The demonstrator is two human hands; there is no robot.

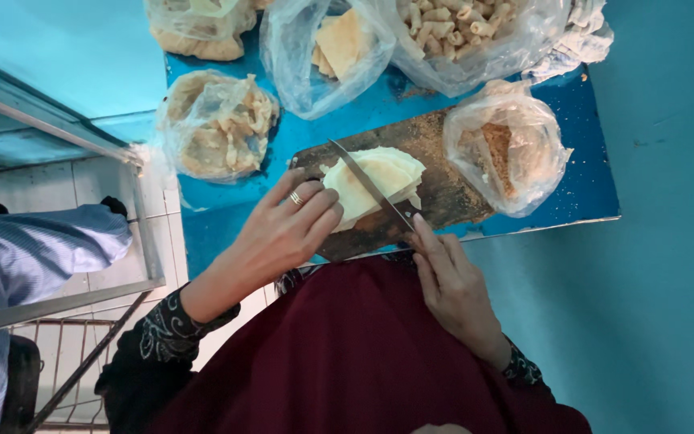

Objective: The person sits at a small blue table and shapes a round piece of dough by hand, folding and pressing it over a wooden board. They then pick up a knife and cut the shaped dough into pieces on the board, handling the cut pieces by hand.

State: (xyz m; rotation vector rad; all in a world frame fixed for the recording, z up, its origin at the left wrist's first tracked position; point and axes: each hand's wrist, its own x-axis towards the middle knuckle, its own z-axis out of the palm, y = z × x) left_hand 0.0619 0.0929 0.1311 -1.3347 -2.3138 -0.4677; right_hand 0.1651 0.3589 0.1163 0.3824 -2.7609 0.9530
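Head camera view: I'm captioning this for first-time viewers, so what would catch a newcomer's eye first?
At centre, the right hand holds a knife across a stack of pale thin dough sheets on a worn wooden cutting board, while the left hand, wearing a ring, presses the stack down. Clear plastic bags of food crowd the bright blue table behind.

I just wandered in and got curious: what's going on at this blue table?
A person is slicing a stack of thin pale dough sheets on a worn wooden cutting board. The left hand presses the stack flat, while the right hand holds a knife whose blade lies across the sheets. Clear plastic bags of pastry pieces ring the board.
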